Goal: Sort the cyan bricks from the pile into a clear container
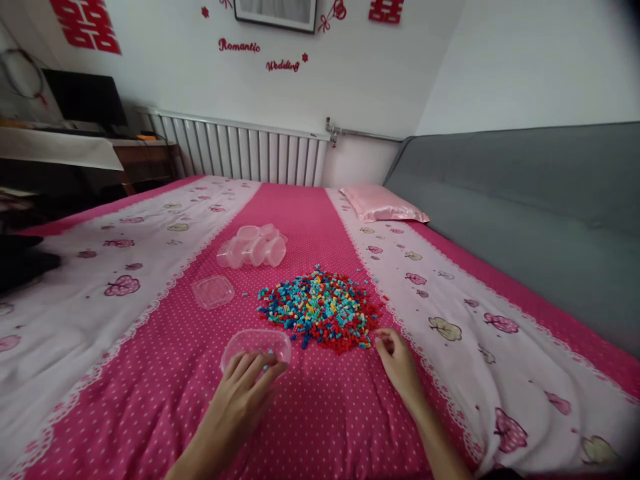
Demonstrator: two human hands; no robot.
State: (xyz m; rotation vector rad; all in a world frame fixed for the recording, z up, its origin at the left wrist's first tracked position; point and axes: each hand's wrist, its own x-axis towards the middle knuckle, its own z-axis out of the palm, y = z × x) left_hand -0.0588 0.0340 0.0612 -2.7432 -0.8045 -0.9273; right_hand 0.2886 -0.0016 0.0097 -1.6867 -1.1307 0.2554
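A heap of small plastic building bricks (pixel 320 307), mostly blue, teal and red with some yellow, lies on the pink bedspread. My left hand (pixel 245 387) is over the near side of a clear plastic container (pixel 229 343), fingers apart and pointing down into it. A few small blue bricks (pixel 271 351) show by those fingers. At the heap's right edge, my right hand (pixel 397 360) has thumb and forefinger closed together, next to the red bricks. Whatever may be between these fingertips is too small to make out.
Several more clear containers (pixel 254 247) stand together behind the heap, left of centre. A flat clear lid (pixel 213 292) lies nearer. Farther back are a pink pillow (pixel 383 203), a grey headboard (pixel 520 200) and a radiator (pixel 245 150).
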